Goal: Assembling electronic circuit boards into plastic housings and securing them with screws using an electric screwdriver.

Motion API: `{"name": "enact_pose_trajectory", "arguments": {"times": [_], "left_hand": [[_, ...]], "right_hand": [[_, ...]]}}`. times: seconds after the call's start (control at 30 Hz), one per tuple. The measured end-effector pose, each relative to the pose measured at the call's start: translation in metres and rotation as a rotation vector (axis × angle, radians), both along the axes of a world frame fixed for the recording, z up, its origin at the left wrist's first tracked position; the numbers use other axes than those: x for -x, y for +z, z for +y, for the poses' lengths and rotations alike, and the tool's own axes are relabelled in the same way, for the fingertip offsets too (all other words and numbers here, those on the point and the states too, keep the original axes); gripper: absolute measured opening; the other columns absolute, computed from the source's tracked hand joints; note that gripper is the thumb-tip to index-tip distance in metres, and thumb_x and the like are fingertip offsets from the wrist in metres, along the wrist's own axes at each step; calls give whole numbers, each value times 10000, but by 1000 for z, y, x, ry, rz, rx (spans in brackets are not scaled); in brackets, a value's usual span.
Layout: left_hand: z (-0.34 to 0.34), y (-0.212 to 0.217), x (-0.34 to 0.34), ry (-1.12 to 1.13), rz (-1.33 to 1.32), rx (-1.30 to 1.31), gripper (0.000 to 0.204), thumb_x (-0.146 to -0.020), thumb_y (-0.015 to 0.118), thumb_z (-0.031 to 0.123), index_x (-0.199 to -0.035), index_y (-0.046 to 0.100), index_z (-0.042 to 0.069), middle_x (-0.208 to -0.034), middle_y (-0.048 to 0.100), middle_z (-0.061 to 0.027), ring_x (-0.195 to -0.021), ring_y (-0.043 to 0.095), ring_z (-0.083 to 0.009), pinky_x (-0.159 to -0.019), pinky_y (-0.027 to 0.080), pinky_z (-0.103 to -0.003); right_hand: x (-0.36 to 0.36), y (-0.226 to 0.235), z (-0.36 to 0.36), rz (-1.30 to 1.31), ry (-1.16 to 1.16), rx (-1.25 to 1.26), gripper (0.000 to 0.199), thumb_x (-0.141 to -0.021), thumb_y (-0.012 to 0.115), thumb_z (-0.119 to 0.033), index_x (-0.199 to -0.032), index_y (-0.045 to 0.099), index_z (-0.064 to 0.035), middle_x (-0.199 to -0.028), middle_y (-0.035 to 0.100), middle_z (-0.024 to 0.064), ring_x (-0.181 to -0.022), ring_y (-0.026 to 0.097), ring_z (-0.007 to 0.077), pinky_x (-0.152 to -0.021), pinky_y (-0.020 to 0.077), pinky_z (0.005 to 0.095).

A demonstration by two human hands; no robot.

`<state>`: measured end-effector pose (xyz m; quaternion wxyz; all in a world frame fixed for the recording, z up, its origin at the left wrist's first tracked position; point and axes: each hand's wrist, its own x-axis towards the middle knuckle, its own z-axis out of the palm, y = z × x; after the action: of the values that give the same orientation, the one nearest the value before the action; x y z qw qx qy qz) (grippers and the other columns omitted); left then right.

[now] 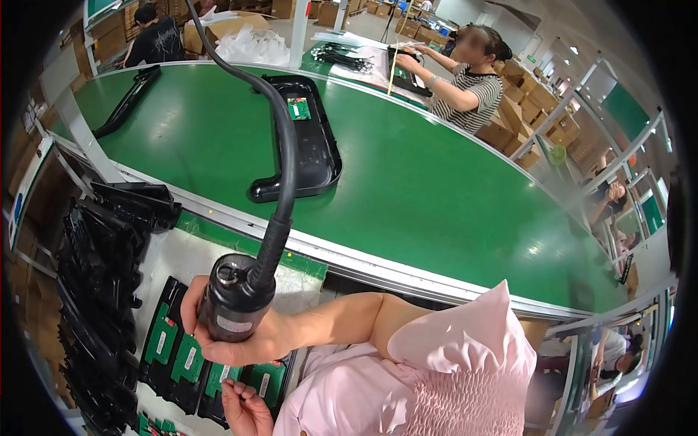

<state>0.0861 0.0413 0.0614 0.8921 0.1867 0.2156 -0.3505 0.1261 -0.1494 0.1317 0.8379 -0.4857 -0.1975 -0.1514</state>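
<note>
My right hand [247, 338] is wrapped round a black electric screwdriver [236, 301], held upright over several black plastic housings [171, 309] with green circuit boards [187, 360] in them. A thick black cable runs up from the driver's top. The driver's tip is hidden behind my hand. Just below, my left hand [247, 410] is closed, fingertips pinched together beside a board; whatever they may hold is too small to make out.
Black plastic parts [98, 291] are piled at the left. Beyond the bench, a green conveyor belt [422, 196] carries a long black housing [309, 138] with a small board, and another black part [127, 102]. A person in a striped shirt [465, 94] works across the belt.
</note>
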Motion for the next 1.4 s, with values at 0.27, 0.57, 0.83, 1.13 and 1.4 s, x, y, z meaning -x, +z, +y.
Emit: {"name": "enact_pose_trajectory", "arguments": {"times": [0.27,0.57,0.83,1.13,1.4], "left_hand": [[35,-18,-43,50,-77,201,246,-905,447,245,-967,525,20,-757,477,-30,-673,435,-104,-573,414,-187],[64,-28,-55,237,-112,154,193,-897,461,172,-1002,496,15,-835,512,-52,-725,473,-119,-634,472,-198],[66,-35,-55,197,-127,225,218,-900,456,233,-954,504,28,-732,476,-25,-644,437,-97,-530,417,-183],[62,-37,-58,182,-127,187,198,-905,448,162,-1013,497,4,-828,510,-62,-724,486,-120,-625,455,-201],[67,-43,-61,112,-146,231,198,-914,422,142,-1036,493,2,-865,516,-81,-762,491,-139,-672,465,-235]], "right_hand": [[1,4,7,40,-49,69,290,-684,653,-98,-884,468,2,-640,502,23,-556,463,73,-500,358,209],[-14,-3,27,72,-46,168,293,-688,667,-109,-890,484,0,-677,512,24,-598,473,65,-532,374,207],[-25,-19,52,124,21,124,313,-686,682,-125,-910,492,-18,-736,507,13,-645,475,61,-568,381,205],[-29,-16,47,156,32,148,287,-685,671,-113,-894,500,-16,-747,505,13,-653,474,56,-576,384,205],[-25,-20,42,175,15,78,265,-686,663,-78,-884,498,-15,-759,501,16,-654,469,51,-571,381,202]]}}
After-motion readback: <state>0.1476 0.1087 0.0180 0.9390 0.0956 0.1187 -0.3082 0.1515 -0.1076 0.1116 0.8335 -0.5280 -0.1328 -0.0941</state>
